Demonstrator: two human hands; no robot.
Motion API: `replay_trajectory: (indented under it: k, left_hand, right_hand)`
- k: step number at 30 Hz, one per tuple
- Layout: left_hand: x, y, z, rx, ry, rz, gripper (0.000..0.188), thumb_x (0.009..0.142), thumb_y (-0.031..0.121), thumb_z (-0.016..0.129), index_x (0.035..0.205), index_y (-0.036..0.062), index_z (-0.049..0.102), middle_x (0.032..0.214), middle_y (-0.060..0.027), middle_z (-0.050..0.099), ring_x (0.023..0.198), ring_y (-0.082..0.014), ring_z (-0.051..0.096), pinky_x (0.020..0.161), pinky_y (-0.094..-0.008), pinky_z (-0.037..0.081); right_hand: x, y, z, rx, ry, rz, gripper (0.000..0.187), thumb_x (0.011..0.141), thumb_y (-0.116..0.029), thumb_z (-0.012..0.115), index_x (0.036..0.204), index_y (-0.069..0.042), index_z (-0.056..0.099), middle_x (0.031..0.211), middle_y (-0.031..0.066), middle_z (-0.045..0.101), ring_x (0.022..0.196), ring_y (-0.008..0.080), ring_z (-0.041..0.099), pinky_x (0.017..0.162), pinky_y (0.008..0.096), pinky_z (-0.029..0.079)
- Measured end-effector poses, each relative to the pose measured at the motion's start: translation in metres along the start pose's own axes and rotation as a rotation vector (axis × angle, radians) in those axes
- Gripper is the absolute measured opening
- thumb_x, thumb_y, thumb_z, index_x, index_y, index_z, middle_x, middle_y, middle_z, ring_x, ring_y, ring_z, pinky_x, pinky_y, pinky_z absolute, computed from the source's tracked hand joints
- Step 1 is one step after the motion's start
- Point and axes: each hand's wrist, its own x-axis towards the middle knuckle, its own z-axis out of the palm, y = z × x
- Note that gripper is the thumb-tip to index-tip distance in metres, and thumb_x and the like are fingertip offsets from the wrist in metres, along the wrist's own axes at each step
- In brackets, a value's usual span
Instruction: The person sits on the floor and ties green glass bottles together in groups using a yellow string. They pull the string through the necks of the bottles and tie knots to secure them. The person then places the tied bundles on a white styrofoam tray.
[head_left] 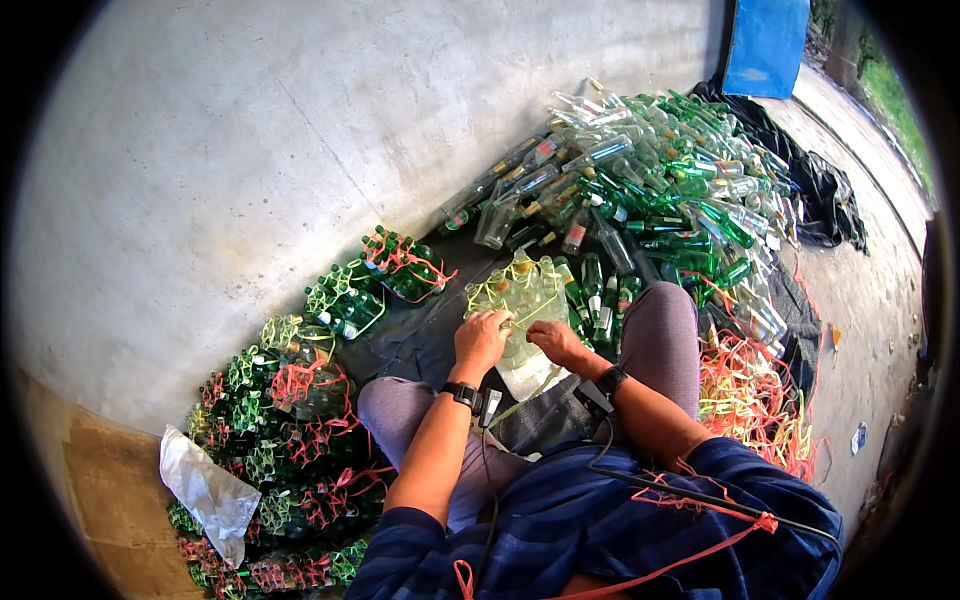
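Note:
A bundle of clear glass bottles [533, 286] stands upright between my knees, with yellow-green plastic strip [494, 291] woven round the necks. At the near left side of the bundle my left hand [484, 336] is closed, its fingers curled on the strip. My right hand [558, 342] is closed too, in a fist at the near right side, and a taut length of strip runs between the hands. The tips of the fingers are partly hidden. Below the hands, a pale white piece [530, 376] lies against the bundle, and a loose strip end trails over it.
A large heap of loose green and clear bottles [660, 190] rises ahead against the wall. Tied bottle bundles [290, 440] crowd my left side, with a white plastic sheet [208, 490] on them. Tangled red and yellow strips [750, 400] lie by my right knee.

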Motion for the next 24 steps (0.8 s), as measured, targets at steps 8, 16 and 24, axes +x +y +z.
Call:
replay_trajectory:
  k: [8,16,24]
  left_hand:
    - [0.003,-0.004,0.005,0.028,0.008,0.065,0.016,0.087,0.026,0.074,0.102,0.0222,0.077,0.101,-0.0018,0.074,0.099,-0.0283,0.067,0.087,-0.0396,0.055]
    - [0.006,-0.015,0.036,0.096,0.113,0.184,0.01,0.09,0.023,0.071,0.089,0.014,0.073,0.09,-0.0072,0.071,0.09,-0.0305,0.066,0.081,-0.0428,0.055]
    - [0.008,-0.016,0.048,0.004,0.158,0.116,0.016,0.092,0.021,0.066,0.083,0.0079,0.067,0.087,-0.0137,0.07,0.089,-0.0363,0.067,0.079,-0.0485,0.054]
  right_hand:
    - [0.0,0.0,-0.004,0.038,-0.021,-0.004,0.019,0.093,-0.012,0.059,0.099,0.001,0.071,0.099,0.0182,0.071,0.09,0.0385,0.069,0.079,0.0434,0.055]
    - [0.0,-0.007,-0.011,-0.004,-0.004,-0.061,0.022,0.089,-0.008,0.06,0.105,0.004,0.069,0.091,0.0156,0.066,0.081,0.0301,0.067,0.069,0.0372,0.055]
    - [0.018,-0.05,-0.036,1.207,0.028,0.774,0.025,0.103,-0.016,0.056,0.123,-0.003,0.062,0.069,-0.0066,0.043,0.05,0.0037,0.032,0.044,0.0217,0.024]
